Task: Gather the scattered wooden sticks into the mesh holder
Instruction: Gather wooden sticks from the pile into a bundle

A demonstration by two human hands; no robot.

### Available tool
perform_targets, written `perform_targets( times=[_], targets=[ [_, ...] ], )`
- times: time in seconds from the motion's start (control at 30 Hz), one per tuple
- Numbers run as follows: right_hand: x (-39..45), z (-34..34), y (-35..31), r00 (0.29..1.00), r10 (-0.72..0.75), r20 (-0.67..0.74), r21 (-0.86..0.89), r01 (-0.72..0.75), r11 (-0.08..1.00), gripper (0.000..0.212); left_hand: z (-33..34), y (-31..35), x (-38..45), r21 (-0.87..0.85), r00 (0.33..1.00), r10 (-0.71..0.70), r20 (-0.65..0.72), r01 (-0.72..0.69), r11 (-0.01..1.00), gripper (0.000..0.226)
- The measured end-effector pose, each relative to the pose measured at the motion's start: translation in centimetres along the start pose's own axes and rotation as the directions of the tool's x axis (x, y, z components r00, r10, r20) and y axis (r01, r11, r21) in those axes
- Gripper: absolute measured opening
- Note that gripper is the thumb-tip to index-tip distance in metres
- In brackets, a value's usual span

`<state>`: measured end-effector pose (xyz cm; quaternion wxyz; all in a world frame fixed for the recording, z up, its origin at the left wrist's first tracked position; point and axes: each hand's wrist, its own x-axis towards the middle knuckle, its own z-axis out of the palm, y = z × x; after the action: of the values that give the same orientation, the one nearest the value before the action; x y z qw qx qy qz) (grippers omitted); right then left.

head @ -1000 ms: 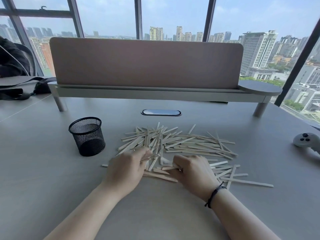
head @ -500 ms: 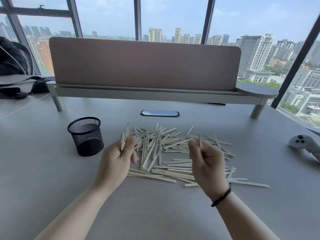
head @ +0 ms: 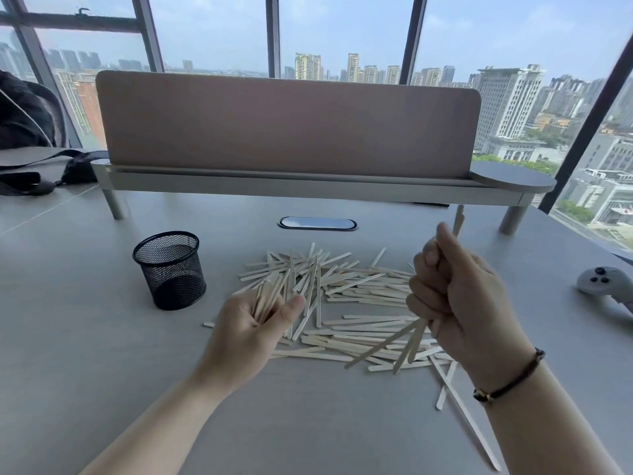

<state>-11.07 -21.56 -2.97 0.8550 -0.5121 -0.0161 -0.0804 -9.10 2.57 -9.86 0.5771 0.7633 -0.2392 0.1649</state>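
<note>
Wooden sticks [head: 342, 296] fill both my gripping hands; the mesh holder [head: 169, 269] stands left of centre, nearest my left hand [head: 250, 327].

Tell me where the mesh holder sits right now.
In the head view the mesh holder stands upright on the desk, left of the stick pile, beyond the left hand.

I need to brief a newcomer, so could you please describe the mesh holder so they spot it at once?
Start at the pink divider screen across the grey desk. In front of its left end, left of the wooden sticks, stands the mesh holder: the only black, upright, round cup there.
</note>
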Motion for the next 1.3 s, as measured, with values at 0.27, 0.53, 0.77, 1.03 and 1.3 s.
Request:
perform_targets(
  times=[0.27,0.53,0.77,1.03,1.3],
  targets=[
    [1.2,5.2,4.3,0.988,0.089,0.126,-0.265,-0.053,0.963,0.042,-0.1,0.2,-0.2,-0.039,0.998,-0.052,0.018,0.053,0.998,0.068],
    [2.4,6.9,3.0,0.974,0.151,0.170,-0.402,-0.071,0.913,0.041,-0.8,-0.8,0.5,-0.214,0.981,-0.184,-0.063,0.167,0.963,0.073],
    [3.6,10.0,5.0,0.990,0.072,0.122,-0.428,-0.013,0.904,0.040,0.3,-0.3,-0.2,0.096,0.963,-0.108,0.249,0.087,0.992,0.015],
    [2.4,9.2,6.8,0.994,-0.016,0.112,-0.233,0.042,0.971,0.034,0.2,-1.6,-0.2,0.127,0.954,-0.190,0.232,0.164,0.978,0.007],
    [0.6,7.1,7.2,0.977,-0.050,0.208,-0.211,0.095,0.973,0.027,-0.5,-0.9,0.6,-0.253,0.970,-0.229,-0.081,0.202,0.946,0.018]
  ],
)
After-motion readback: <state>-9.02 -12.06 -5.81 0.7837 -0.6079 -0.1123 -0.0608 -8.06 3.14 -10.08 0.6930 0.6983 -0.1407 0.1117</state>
